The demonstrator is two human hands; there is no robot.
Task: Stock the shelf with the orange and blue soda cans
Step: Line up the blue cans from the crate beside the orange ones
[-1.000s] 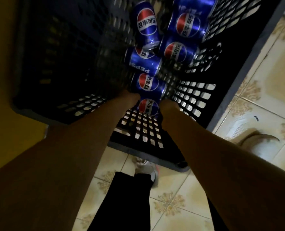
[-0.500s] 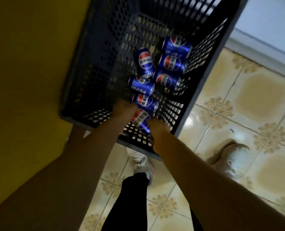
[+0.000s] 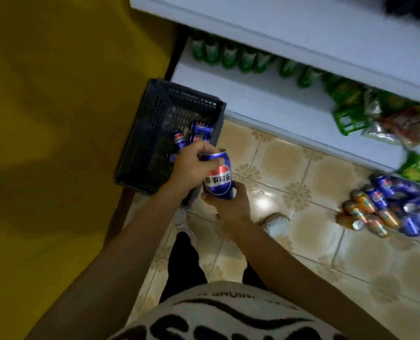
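Both hands hold one blue soda can (image 3: 218,179) upright in front of me, above the floor. My left hand (image 3: 191,165) grips its upper part from the left and my right hand (image 3: 229,204) cups its base from below. Behind it stands a black plastic crate (image 3: 150,143) with several blue cans (image 3: 200,133) lying inside. The white shelf (image 3: 265,104) runs from the crate off to the right. A blurred cluster of orange and blue cans (image 3: 385,209) sits low at the right by the shelf's front edge.
Green bottles (image 3: 231,55) line the back of the shelf and green snack packs (image 3: 366,111) lie at its right. A yellow wall (image 3: 56,119) fills the left. The floor is tiled (image 3: 302,168), with my shoes (image 3: 275,222) on it below the hands.
Both hands have lifted a blue can out of the crate. My head has risen and pulled back, so the shelf and the cans at the right are now in sight.
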